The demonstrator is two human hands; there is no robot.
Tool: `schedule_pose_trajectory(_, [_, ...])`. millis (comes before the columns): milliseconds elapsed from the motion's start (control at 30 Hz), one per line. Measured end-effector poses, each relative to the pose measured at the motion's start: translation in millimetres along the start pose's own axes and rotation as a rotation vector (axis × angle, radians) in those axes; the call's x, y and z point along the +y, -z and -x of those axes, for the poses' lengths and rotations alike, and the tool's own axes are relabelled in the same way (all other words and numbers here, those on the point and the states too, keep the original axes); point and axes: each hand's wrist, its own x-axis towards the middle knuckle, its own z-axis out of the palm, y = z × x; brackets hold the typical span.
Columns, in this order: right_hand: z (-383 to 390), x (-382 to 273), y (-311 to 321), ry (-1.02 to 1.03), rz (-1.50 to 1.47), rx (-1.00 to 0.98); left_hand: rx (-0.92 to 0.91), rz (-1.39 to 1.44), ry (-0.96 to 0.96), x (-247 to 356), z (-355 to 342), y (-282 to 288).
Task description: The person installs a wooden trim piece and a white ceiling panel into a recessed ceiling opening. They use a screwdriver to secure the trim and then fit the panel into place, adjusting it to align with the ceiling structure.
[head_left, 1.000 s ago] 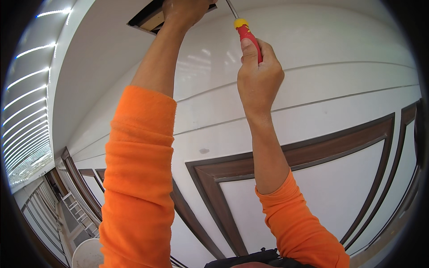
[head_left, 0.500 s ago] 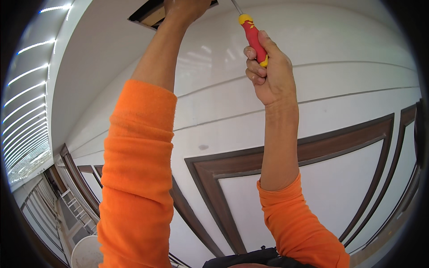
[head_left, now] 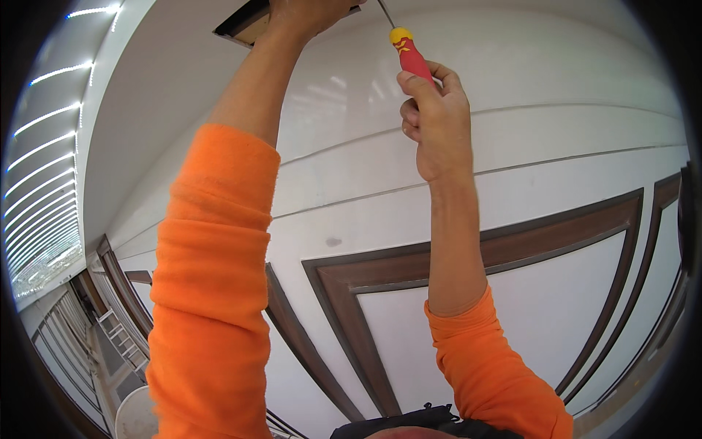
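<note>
My right hand (head_left: 435,110) is closed round the red and yellow handle of a screwdriver (head_left: 414,60). The thumb lies along the handle, and the thin metal shaft points up and leaves the picture at the top edge. Raised beside it, my left hand (head_left: 311,16) is at a dark rectangular opening (head_left: 245,23) in the white ceiling. Its fingers run past the top edge, so what they hold or touch is hidden. The screwdriver's tip is also out of view. Orange sleeves are pushed up both forearms.
Behind my arms stands a white wall (head_left: 380,212) with brown framed panels (head_left: 475,256). Curved light strips (head_left: 55,110) line the ceiling at left. Low at left are a railing (head_left: 66,358), a white ladder (head_left: 121,336) and a pale round container (head_left: 137,413).
My right hand has changed its grip, turning about the screwdriver's handle, with the thumb now across its near side. My left forearm has shifted slightly to the left.
</note>
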Motion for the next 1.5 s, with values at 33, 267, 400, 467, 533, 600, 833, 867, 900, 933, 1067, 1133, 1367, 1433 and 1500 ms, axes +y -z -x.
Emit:
schedule_pose_trajectory(33, [1.6, 6.1, -11.4, 0.333, 0.266, 0.108, -0.105, -0.084, -0.101, -6.5, -2.9, -0.6])
schedule_pose_trajectory(267, [9.1, -3.0, -11.0, -0.238, -0.163, -0.058, -0.091, 0.014, -0.079, -38.2, -8.2, -28.3])
schedule_pose_trajectory(400, [12.0, -5.1, -17.9, -0.091, -0.197, 0.045, 0.082, 0.242, 0.089, -34.8, -5.8, -35.5])
schedule_pose_trajectory(467, [14.5, 0.4, -32.4, 0.380, 0.344, 0.207, 0.002, 0.066, -0.075, -30.4, -3.6, -33.2])
schedule_pose_trajectory(533, [13.2, 1.2, -35.3, 0.612, 0.655, 0.286, 0.017, 0.257, 0.064, -27.4, -1.5, -28.6])
schedule_pose_trajectory(600, [9.9, -1.1, -29.1, 0.353, 0.526, 0.224, 0.015, 0.255, 0.019, -26.7, 0.4, -24.0])
schedule_pose_trajectory(833, [4.3, 0.1, -23.2, 0.320, 0.280, 0.101, -0.032, 0.258, 0.096, -18.7, 1.4, -16.0])
schedule_pose_trajectory(867, [5.0, 0.8, -28.1, 0.535, 0.558, 0.155, -0.030, 0.228, 0.074, -16.9, 1.3, -15.1])
schedule_pose_trajectory(900, [5.3, 0.8, -32.2, 0.614, 0.614, 0.198, -0.022, 0.277, 0.125, -15.4, 1.2, -14.3])
schedule_pose_trajectory(933, [5.3, -1.3, -33.5, 0.605, 0.683, 0.232, -0.014, 0.325, 0.176, -14.5, 0.8, -13.8])
schedule_pose_trajectory(1067, [0.4, -16.4, -14.4, -0.311, -0.293, -0.146, -0.116, 0.244, 0.122, -18.0, -1.0, -13.2])
schedule_pose_trajectory(1133, [-1.7, -14.7, -8.8, -0.211, -0.202, -0.040, -0.042, 0.357, 0.164, -21.2, -1.8, -15.1])
schedule_pose_trajectory(1367, [5.7, 7.9, -37.1, 0.682, 0.826, 0.275, -0.036, 0.454, 0.270, -9.5, 0.9, -6.8])
schedule_pose_trajectory(1433, [8.7, 0.5, -39.6, 0.500, 0.694, 0.224, -0.003, 0.460, 0.323, -4.4, 3.9, -0.7])
schedule_pose_trajectory(1500, [8.0, -9.4, -35.4, 0.101, 0.226, 0.015, -0.057, 0.462, 0.355, -4.3, 1.5, 2.8])
